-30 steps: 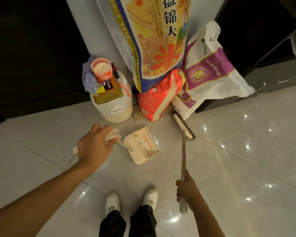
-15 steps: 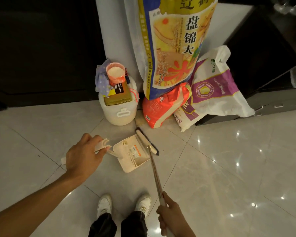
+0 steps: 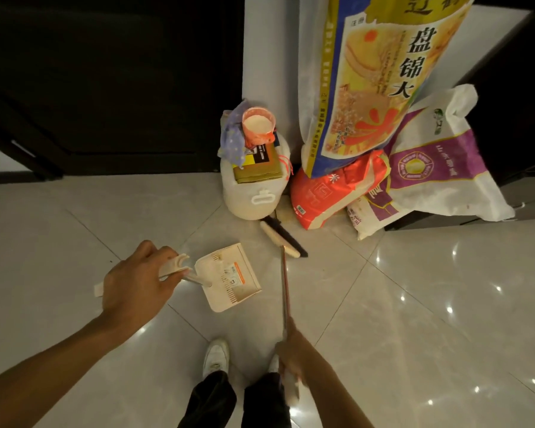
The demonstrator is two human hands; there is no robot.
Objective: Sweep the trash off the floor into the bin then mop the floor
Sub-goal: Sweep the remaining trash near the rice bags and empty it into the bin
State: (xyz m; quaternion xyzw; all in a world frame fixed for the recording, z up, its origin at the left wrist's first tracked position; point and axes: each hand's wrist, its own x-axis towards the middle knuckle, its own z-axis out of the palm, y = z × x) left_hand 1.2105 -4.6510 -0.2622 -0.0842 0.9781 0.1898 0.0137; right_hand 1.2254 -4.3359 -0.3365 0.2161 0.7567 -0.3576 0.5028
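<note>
The left grip [image 3: 133, 282] is curled tight round the handle of the dustpan [image 3: 229, 278], which sits low near the white tub [image 3: 254, 196], on the person's side of it. The right grip [image 3: 294, 350] is wrapped round the pole of the broom [image 3: 283, 239]. The broom's bristle head lies on the floor [image 3: 414, 304] just beside the tub's base, between tub and dustpan.

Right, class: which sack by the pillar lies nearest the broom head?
The red sack, just beyond the broom head; the tall yellow-and-blue rice sack stands behind it, the white-and-purple sack farther right.
</note>
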